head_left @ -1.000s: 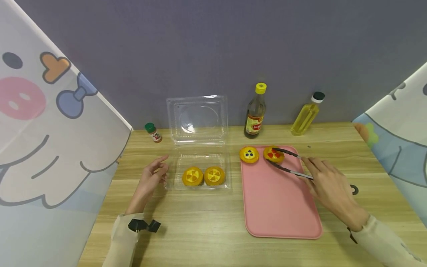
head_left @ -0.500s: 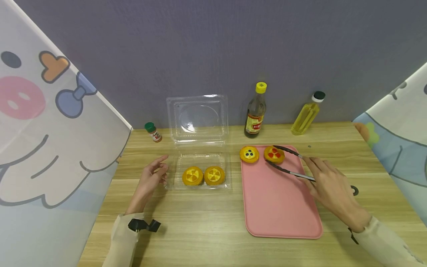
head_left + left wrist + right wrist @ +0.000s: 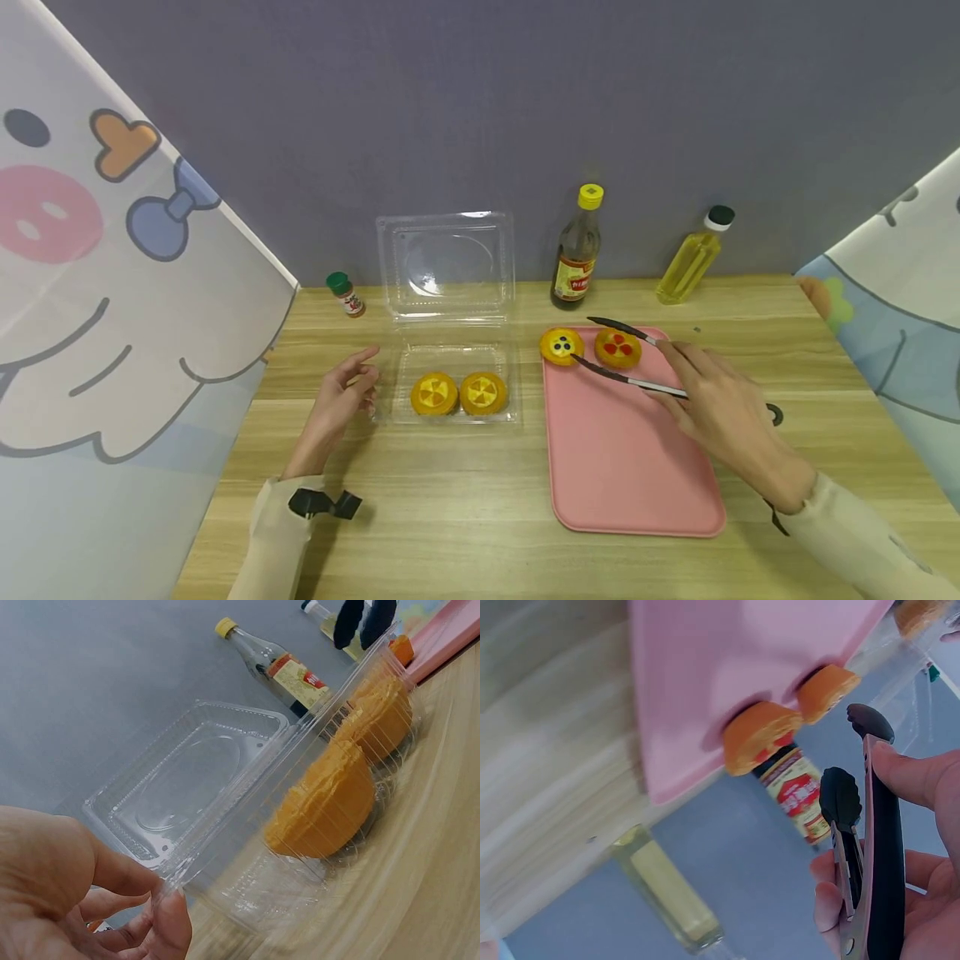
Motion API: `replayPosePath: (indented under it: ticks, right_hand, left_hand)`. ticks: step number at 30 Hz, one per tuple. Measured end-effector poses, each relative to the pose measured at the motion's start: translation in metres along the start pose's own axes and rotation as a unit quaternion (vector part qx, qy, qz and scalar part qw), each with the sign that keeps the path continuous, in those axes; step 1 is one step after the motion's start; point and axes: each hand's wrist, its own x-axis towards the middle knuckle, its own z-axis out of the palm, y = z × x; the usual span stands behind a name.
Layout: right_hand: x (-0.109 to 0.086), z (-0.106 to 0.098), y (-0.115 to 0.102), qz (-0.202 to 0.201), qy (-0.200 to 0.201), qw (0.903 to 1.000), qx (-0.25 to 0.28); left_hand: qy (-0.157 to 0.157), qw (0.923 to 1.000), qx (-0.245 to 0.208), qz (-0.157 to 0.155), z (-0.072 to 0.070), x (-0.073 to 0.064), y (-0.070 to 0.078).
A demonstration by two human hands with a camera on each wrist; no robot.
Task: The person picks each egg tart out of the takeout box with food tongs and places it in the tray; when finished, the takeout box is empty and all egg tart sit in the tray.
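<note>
My right hand (image 3: 723, 417) grips black-and-silver tongs (image 3: 652, 387), whose black tips stand apart with nothing between them. They hover over a tart with blue berry toppings (image 3: 557, 335) and a tart with red toppings (image 3: 618, 350), both at the far end of the pink tray (image 3: 630, 467). On the other side, the thumb and a finger of my left hand (image 3: 97, 892) pinch the near rim of a clear plastic clamshell container (image 3: 191, 859). Its lid (image 3: 447, 250) stands up behind. Two yellow-topped tarts (image 3: 434, 394) sit side by side inside the container.
Behind the tray stand a brown sauce bottle (image 3: 574, 258) with a yellow cap and a yellow oil bottle (image 3: 690, 262). A small green-capped spice jar (image 3: 346, 295) is left of the lid. A grey wall (image 3: 450, 108) rises at the table's back.
My right hand has moved left with the tongs, from around the red-topped tart to over the berry tart. The red-topped tart remains on the tray. The left hand holds its place.
</note>
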Motion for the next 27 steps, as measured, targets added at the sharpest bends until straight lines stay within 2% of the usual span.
replayPosePath:
  ticks: [9,22,27]
  right_hand:
    - [0.019,0.003,-0.013,-0.018,-0.019,0.9996,0.010]
    - [0.045,0.014,-0.035,-0.067,-0.017,0.9970,0.033]
    - [0.055,0.017,-0.044,-0.086,-0.036,0.9947,0.044]
  left_hand:
    - [-0.003,1.0000,0.001,0.000,0.000,-0.002,0.001]
    - [-0.002,1.0000,0.003,0.000,-0.001,-0.001,0.000]
    - [-0.005,1.0000,0.003,0.004,-0.001,-0.001,0.000]
